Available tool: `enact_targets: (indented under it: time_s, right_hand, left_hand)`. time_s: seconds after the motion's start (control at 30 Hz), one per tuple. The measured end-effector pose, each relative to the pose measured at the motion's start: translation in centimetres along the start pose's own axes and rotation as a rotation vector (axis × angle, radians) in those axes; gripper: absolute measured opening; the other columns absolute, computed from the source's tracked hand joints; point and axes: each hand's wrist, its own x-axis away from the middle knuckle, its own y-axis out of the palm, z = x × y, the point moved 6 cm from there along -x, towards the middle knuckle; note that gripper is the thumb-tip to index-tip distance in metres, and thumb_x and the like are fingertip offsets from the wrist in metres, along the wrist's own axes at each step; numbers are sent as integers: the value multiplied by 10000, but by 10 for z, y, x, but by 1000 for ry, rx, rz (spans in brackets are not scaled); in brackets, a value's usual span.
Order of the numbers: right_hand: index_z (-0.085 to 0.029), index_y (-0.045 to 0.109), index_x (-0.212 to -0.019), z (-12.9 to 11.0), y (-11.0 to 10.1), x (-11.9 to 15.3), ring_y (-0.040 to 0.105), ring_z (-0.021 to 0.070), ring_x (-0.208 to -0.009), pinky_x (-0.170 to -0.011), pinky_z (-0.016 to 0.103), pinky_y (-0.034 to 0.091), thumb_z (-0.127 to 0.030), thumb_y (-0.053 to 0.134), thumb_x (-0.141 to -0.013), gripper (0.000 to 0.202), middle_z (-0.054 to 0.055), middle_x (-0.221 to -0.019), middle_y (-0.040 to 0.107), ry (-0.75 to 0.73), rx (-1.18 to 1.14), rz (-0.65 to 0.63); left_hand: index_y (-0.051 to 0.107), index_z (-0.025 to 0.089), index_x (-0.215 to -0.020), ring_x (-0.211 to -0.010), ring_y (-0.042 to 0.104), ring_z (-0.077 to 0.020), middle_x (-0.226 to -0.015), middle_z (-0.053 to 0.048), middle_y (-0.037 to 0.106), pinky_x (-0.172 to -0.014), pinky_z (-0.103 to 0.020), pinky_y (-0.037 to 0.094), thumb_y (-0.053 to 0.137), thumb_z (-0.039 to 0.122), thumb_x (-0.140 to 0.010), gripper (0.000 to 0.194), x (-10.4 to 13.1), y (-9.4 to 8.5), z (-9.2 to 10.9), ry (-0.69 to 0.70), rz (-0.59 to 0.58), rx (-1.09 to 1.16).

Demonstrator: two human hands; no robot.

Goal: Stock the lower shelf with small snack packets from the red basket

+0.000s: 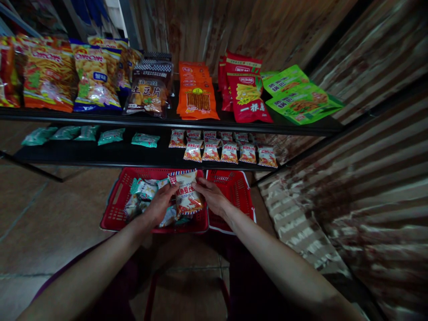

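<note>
Between my two hands is a white and orange snack bag with red lettering, held upright above a red basket. My left hand grips its left side, thumb on the front. On its right edge my right hand is closed, with the thumb near the top. Below, the basket holds several snack bags, among them a teal and white bag; my left forearm and the held bag hide part of them. A second red basket stands against the first on the right.
On the low shelf sit rows of small white and orange bags and several teal bags. Larger snack bags, such as orange packets and red packets, fill the upper shelf. A patterned curtain hangs at the right.
</note>
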Motion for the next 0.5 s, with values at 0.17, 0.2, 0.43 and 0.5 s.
enact_targets:
  time_s: [0.17, 0.2, 0.43, 0.5]
  right_hand:
    - [-210, 697, -897, 0, 2, 1, 655, 154, -669, -652, 287, 528, -295, 797, -578, 346, 8, -769, 718, 1, 33, -4]
    - [-211, 698, -899, 0, 3, 2, 656, 154, -671, -649, 284, 526, -292, 797, -581, 343, 8, -771, 718, -1, 45, -9]
    - [-233, 688, -934, 3, 7, 3, 662, 161, -704, -667, 291, 531, -319, 789, -603, 357, 13, -816, 724, 45, 40, -43]
    - [-245, 675, -973, 5, 7, 4, 664, 160, -741, -701, 295, 531, -332, 786, -609, 391, 13, -853, 725, 44, 46, -64]
  left_hand:
    - [634, 142, -929, -719, 634, -156, -902, -73, 696, -660, -266, 488, 686, 396, -698, 347, -3, -4, -1, -23, 48, 93]
    - [629, 137, -926, -706, 634, -156, -884, -72, 695, -655, -270, 489, 694, 390, -691, 352, -3, -5, -1, -32, 69, 104]
    - [610, 135, -879, -636, 640, -156, -789, -61, 694, -603, -273, 494, 670, 273, -739, 206, -5, -12, -2, -71, 170, 187]
    - [609, 136, -883, -631, 644, -153, -768, -58, 694, -612, -273, 503, 641, 244, -770, 160, -7, -13, 0, -80, 191, 236]
